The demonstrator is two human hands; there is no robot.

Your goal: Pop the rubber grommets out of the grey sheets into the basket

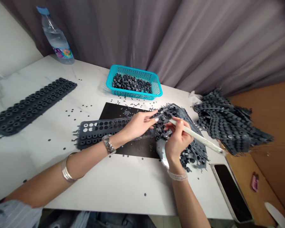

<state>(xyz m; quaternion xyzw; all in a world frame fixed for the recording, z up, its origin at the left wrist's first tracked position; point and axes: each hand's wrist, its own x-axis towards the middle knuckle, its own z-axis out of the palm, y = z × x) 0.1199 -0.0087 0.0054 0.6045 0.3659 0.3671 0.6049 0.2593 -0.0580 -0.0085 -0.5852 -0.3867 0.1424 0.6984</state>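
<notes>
A dark grey rubber sheet with rows of round holes and ring-shaped pieces lies across a black mat. My left hand rests over the sheet's right part, thumb and fingers pinching its edge. My right hand is closed around a long white pen-like tool, whose near end points at the sheet close to my left fingertips. Its tip is hidden among the dark pieces. Beneath and beside my right hand is a heap of loose dark rubber rings and punched sheet.
A turquoise basket holds many dark rings at the back. Another ringed rubber sheet lies left, and crumpled sheets lie right. A water bottle stands back left; a phone lies front right. Small black discs are scattered about.
</notes>
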